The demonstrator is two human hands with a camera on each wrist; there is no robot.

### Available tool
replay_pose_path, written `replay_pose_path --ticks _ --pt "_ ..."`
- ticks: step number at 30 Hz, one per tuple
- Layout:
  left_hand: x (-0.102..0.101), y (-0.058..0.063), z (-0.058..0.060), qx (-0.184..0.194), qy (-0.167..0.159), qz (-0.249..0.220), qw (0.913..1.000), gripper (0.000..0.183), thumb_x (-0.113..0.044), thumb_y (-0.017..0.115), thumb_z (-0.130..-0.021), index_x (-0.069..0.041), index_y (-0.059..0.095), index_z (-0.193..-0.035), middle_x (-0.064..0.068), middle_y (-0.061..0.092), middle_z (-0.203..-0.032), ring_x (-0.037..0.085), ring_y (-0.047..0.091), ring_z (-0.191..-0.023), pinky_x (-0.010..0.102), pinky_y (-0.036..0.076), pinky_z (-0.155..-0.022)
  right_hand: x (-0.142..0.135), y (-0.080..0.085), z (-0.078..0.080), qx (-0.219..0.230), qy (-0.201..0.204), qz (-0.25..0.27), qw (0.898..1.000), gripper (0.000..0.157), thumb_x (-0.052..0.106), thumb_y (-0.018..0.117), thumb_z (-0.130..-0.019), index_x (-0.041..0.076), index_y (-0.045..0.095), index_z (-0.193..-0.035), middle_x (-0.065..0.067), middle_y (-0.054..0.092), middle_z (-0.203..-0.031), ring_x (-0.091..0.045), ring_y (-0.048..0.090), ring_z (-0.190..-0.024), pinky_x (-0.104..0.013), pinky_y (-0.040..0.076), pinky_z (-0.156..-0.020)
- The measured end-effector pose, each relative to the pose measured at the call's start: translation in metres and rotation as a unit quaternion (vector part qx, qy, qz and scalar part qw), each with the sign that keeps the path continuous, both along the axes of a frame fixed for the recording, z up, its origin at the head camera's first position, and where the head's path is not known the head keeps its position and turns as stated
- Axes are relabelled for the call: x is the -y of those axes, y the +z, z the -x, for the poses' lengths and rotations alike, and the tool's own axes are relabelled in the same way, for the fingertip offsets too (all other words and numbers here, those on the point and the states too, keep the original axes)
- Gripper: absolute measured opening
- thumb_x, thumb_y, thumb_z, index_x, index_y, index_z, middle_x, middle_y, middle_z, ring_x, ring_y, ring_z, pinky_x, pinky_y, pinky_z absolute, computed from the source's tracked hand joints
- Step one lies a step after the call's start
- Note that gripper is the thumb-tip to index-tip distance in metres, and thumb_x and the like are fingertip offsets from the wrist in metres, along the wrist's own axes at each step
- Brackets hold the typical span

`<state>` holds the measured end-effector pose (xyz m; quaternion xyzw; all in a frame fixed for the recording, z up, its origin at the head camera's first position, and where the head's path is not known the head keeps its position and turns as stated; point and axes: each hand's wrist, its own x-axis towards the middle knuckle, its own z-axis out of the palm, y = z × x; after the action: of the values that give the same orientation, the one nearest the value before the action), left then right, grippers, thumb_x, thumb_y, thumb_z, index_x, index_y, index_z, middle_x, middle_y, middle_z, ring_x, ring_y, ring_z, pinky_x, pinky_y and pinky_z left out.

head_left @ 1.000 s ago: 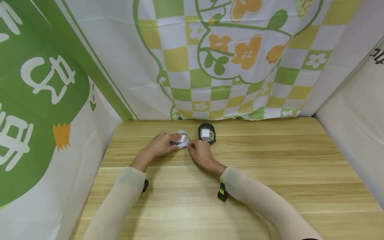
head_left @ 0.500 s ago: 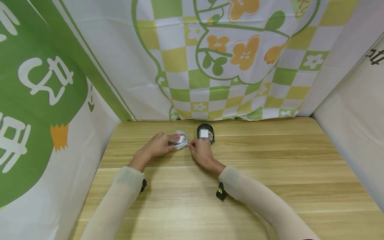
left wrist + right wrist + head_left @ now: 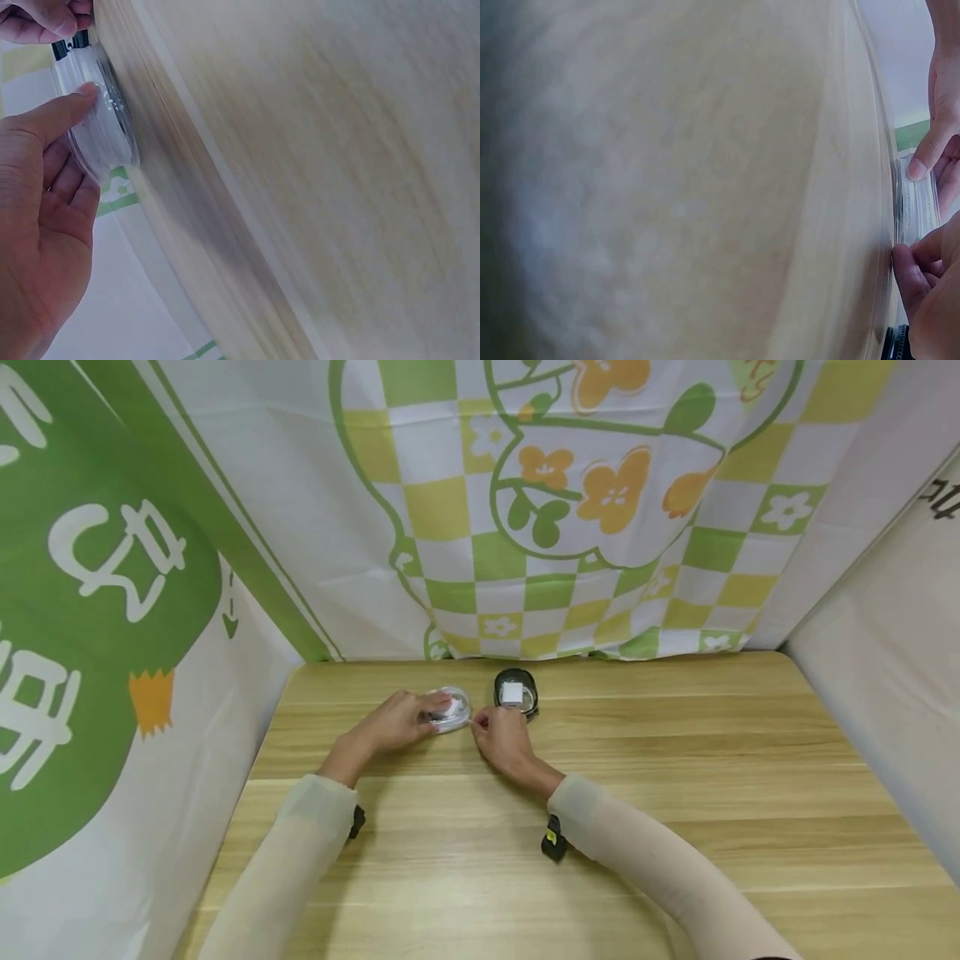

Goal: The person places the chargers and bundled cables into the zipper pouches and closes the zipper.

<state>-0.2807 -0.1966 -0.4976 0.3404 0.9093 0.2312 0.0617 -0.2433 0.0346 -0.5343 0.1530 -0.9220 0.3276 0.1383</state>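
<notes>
A clear round case (image 3: pixel 454 723) with something white inside rests on the wooden table (image 3: pixel 675 793) near its back edge. My left hand (image 3: pixel 393 724) grips this case from the left, the thumb (image 3: pixel 71 109) lying across its clear wall in the left wrist view. At the case's right edge, my right hand (image 3: pixel 504 747) pinches with thumb and fingertips; the small part between them is hidden. Just behind the right hand lies a black-rimmed round case (image 3: pixel 515 674) holding a white charger block (image 3: pixel 512 694) and a pale cable. The right hand covers part of its near edge.
A patterned cloth (image 3: pixel 517 585) hangs along the table's back edge. A green and white cloth (image 3: pixel 97 635) hangs at the left, and a pale cloth (image 3: pixel 892 602) on the right.
Both hands keep nearly the same places on the clear case. The view shifts slightly; no clear movement of the cases shows.
</notes>
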Motion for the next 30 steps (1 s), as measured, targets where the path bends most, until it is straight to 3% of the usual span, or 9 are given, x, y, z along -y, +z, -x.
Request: replay_pose_path --ticks 4,13,20,30 --pt "-0.004 0.002 -0.001 -0.003 0.003 0.000 1.0000 0.052 -0.010 0.081 -0.093 -0.001 0.063 -0.142 0.015 0.058 -0.151 0.041 0.057 -0.138 0.052 0.049 -0.113 0.001 0.000 0.000 -0.003 0.006 0.015 1.000 0.012 0.013 0.080 -0.093 0.008 0.082 -0.082 -0.002 0.079 -0.078 -0.016 0.073 -0.070 -0.038 0.060 -0.068" --pt "-0.018 0.003 -0.006 -0.052 0.016 0.023 0.9982 0.049 -0.021 0.082 -0.095 -0.003 0.069 -0.138 0.012 0.064 -0.146 0.039 0.064 -0.130 0.052 0.053 -0.109 0.002 -0.004 -0.002 0.030 0.043 0.049 0.997 0.007 0.007 0.080 -0.091 0.007 0.082 -0.084 -0.003 0.079 -0.081 -0.013 0.070 -0.070 -0.033 0.058 -0.066" --pt "-0.021 -0.001 -0.007 -0.083 0.017 0.019 0.9962 0.044 -0.017 0.082 -0.095 -0.004 0.072 -0.135 0.012 0.069 -0.140 0.039 0.068 -0.124 0.052 0.056 -0.104 0.002 -0.003 -0.004 0.037 0.057 0.054 0.996 0.006 0.008 0.081 -0.091 0.008 0.082 -0.086 -0.003 0.080 -0.082 -0.012 0.070 -0.071 -0.029 0.057 -0.066" --pt "-0.019 -0.003 -0.008 -0.081 0.021 0.000 0.9965 0.042 -0.018 0.082 -0.094 -0.006 0.072 -0.133 0.009 0.068 -0.139 0.036 0.068 -0.125 0.050 0.056 -0.104 -0.002 -0.003 -0.004 0.022 0.061 0.054 0.996 0.006 0.007 0.082 -0.091 0.007 0.082 -0.085 -0.001 0.078 -0.078 -0.009 0.065 -0.067 -0.028 0.054 -0.063"
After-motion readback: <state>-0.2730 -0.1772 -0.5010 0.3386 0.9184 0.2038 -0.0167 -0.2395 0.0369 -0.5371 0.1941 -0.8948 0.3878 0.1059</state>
